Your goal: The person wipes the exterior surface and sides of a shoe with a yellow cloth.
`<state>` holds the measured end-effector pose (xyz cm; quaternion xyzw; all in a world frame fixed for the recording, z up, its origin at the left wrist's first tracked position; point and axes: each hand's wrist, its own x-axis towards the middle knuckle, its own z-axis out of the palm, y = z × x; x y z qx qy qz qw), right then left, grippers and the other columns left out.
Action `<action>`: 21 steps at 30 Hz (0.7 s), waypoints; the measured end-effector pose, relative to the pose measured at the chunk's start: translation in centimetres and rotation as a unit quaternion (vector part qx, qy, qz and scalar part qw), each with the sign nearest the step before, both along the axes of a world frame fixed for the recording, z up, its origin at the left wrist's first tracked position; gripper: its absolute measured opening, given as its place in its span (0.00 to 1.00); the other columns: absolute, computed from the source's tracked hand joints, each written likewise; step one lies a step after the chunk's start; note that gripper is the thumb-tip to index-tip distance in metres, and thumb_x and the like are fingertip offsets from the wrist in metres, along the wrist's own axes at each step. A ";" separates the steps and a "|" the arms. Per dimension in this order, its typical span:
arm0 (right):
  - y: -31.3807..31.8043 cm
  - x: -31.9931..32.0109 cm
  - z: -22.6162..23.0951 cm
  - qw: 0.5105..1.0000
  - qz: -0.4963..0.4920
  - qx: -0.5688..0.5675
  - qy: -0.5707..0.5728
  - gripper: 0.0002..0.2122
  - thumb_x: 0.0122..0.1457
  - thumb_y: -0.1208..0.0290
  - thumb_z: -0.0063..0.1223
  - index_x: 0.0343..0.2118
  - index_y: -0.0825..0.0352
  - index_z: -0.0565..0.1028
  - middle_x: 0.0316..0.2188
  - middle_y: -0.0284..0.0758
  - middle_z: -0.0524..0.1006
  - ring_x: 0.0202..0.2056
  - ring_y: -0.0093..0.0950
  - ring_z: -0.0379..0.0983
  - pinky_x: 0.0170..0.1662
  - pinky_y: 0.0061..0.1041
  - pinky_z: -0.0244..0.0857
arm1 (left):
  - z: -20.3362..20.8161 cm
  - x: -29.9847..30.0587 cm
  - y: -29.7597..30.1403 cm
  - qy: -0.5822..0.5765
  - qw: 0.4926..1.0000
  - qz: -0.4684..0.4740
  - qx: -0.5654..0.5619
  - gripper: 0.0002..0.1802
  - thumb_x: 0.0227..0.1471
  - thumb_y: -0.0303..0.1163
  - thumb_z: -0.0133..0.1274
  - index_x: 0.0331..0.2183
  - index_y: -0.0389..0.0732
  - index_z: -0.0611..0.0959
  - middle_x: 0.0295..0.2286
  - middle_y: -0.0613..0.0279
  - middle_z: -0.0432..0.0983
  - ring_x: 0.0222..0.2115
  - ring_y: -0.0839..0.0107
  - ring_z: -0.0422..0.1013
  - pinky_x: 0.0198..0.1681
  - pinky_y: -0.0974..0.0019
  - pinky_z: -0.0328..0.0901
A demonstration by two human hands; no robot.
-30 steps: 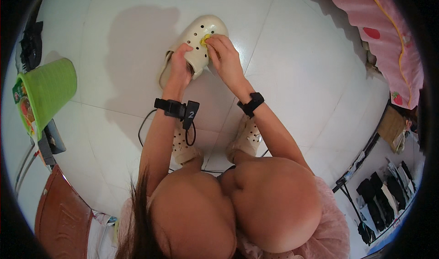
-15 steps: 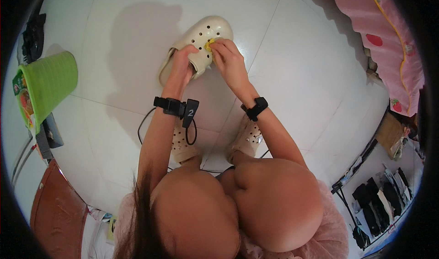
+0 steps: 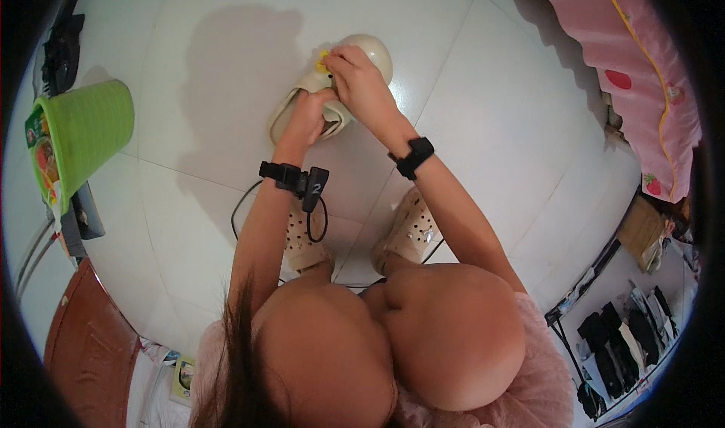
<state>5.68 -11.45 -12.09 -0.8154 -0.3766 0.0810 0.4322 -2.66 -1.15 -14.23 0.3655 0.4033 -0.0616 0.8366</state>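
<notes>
A cream clog (image 3: 374, 52) with a rounded toe rests on the tiled floor, its toe pointing away to the upper right. My left hand (image 3: 307, 114) grips the clog at its opening, with the fingers inside partly hidden. Over the clog's upper, my right hand (image 3: 355, 77) pinches a small yellow shoe charm (image 3: 322, 61) against the left side of the toe part. Most of the vent holes are covered by that hand. Black bands are strapped round both wrists.
Matching clogs are on my feet, the right one (image 3: 408, 224) and the left one (image 3: 303, 235). A green waste bin (image 3: 94, 133) leans at left. At right hang a pink curtain (image 3: 642, 65) and a rack of dark clothing (image 3: 623, 341). Behind my left is a brown panel (image 3: 91, 337).
My right hand has moved left across the clog's upper, carrying the yellow charm from the right part toward the left side. My left hand stays on the clog's opening.
</notes>
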 end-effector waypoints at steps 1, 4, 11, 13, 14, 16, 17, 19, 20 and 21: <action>-0.5 -0.4 0.2 1.000 -0.010 0.013 0.013 0.09 0.52 0.82 0.51 0.37 0.73 0.77 0.42 0.42 0.75 0.45 0.42 0.71 0.48 0.34 0.68 | 0.4 0.0 0.1 0.000 1.000 -0.008 -0.006 0.21 0.44 0.23 0.54 0.44 0.30 0.74 0.39 0.57 0.73 0.37 0.70 0.71 0.38 0.66 0.67; -1.7 -1.4 -0.2 0.999 -0.039 0.005 0.029 0.08 0.53 0.82 0.52 0.37 0.73 0.76 0.41 0.42 0.75 0.45 0.41 0.72 0.47 0.34 0.68 | -1.0 0.1 0.4 0.029 0.999 -0.003 0.021 0.21 0.44 0.22 0.53 0.45 0.33 0.75 0.38 0.59 0.75 0.37 0.68 0.73 0.41 0.65 0.68; -2.6 -1.5 1.2 0.997 -0.073 0.002 0.035 0.07 0.54 0.82 0.52 0.37 0.73 0.75 0.39 0.43 0.75 0.43 0.42 0.72 0.46 0.34 0.69 | 2.9 0.0 1.8 0.007 0.996 -0.088 0.011 0.18 0.45 0.29 0.54 0.41 0.32 0.76 0.34 0.60 0.74 0.33 0.73 0.72 0.36 0.70 0.68; -2.9 -1.2 1.5 0.994 -0.096 -0.007 0.056 0.06 0.56 0.82 0.51 0.36 0.73 0.75 0.39 0.43 0.75 0.42 0.43 0.72 0.45 0.34 0.69 | 4.8 -0.1 1.7 0.000 0.993 -0.104 0.062 0.16 0.46 0.28 0.52 0.40 0.33 0.76 0.33 0.61 0.75 0.33 0.68 0.73 0.37 0.63 0.70; -2.9 -1.1 1.5 0.994 -0.095 -0.005 0.053 0.06 0.56 0.82 0.51 0.36 0.73 0.75 0.39 0.43 0.75 0.42 0.43 0.72 0.45 0.34 0.69 | 4.9 -0.5 1.9 -0.003 0.993 -0.103 0.064 0.16 0.46 0.28 0.52 0.40 0.33 0.76 0.33 0.61 0.75 0.33 0.68 0.73 0.37 0.63 0.70; -2.9 -1.1 1.4 0.995 -0.087 0.000 0.050 0.05 0.56 0.82 0.51 0.35 0.73 0.75 0.38 0.43 0.75 0.40 0.43 0.72 0.44 0.34 0.69 | 5.2 -1.6 3.1 -0.005 0.983 -0.150 0.107 0.17 0.50 0.30 0.53 0.43 0.33 0.77 0.36 0.60 0.77 0.36 0.68 0.74 0.40 0.63 0.71; -2.9 -1.0 1.4 0.995 -0.087 0.001 0.048 0.05 0.56 0.82 0.51 0.35 0.73 0.75 0.38 0.43 0.75 0.40 0.43 0.72 0.44 0.34 0.69 | 5.4 -2.1 3.7 -0.007 0.983 -0.149 0.109 0.17 0.50 0.30 0.53 0.43 0.33 0.77 0.36 0.60 0.77 0.36 0.68 0.74 0.40 0.63 0.71; -2.8 -1.0 1.4 0.994 -0.089 0.004 0.060 0.05 0.57 0.81 0.51 0.36 0.74 0.75 0.38 0.43 0.75 0.39 0.43 0.73 0.44 0.34 0.69 | 5.8 -3.2 4.9 -0.019 0.991 -0.127 0.037 0.19 0.54 0.32 0.54 0.46 0.35 0.77 0.41 0.57 0.78 0.40 0.70 0.75 0.42 0.64 0.71; -2.8 -0.9 1.4 0.994 -0.089 0.005 0.060 0.05 0.57 0.81 0.51 0.36 0.74 0.75 0.38 0.43 0.75 0.39 0.43 0.73 0.44 0.34 0.69 | 5.8 -3.5 5.6 -0.019 0.991 -0.127 0.038 0.19 0.54 0.32 0.54 0.46 0.35 0.77 0.41 0.57 0.78 0.40 0.70 0.75 0.42 0.64 0.71; -2.8 -0.8 1.4 0.993 -0.094 0.001 0.072 0.06 0.57 0.80 0.51 0.36 0.74 0.75 0.38 0.43 0.75 0.39 0.43 0.74 0.44 0.34 0.69 | 5.8 -3.8 6.2 -0.008 0.987 -0.146 0.066 0.20 0.56 0.33 0.54 0.48 0.35 0.76 0.43 0.55 0.78 0.41 0.69 0.75 0.44 0.63 0.71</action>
